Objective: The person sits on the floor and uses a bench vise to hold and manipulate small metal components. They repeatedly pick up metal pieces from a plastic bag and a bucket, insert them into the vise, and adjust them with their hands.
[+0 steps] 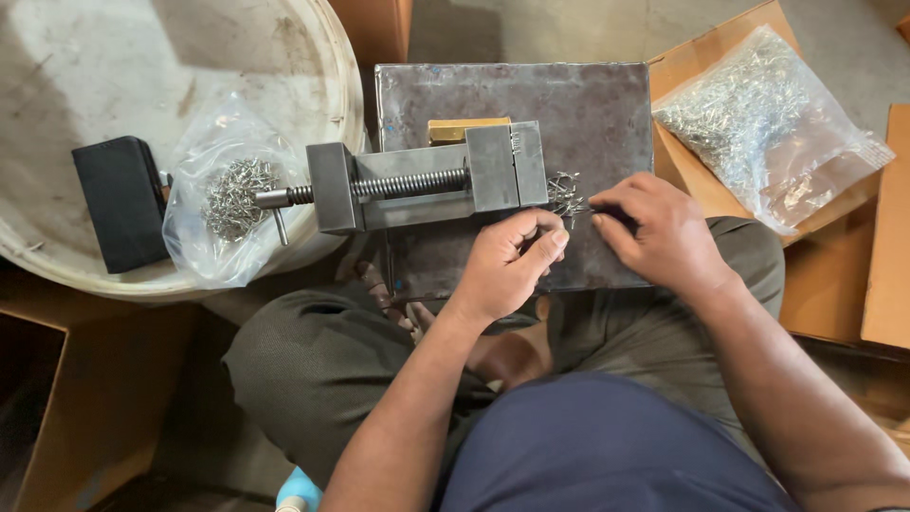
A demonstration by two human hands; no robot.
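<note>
A small steel vise (427, 185) lies on a dark metal plate (588, 104) in front of me. A little pile of bent wire pieces (564, 194) rests on the plate just right of the vise jaw. My left hand (507, 265) is curled beside the vise, fingertips pinched together near the pile; what it pinches is too small to tell. My right hand (659, 232) reaches in from the right, thumb and forefinger closed on a thin wire piece at the pile's edge.
A clear bag of wire pieces (223, 204) and a black case (123, 199) sit on a white round drum lid (114, 66) at left. A fuller bag of wire pieces (763, 123) lies on cardboard (834, 275) at right. My knees are below the plate.
</note>
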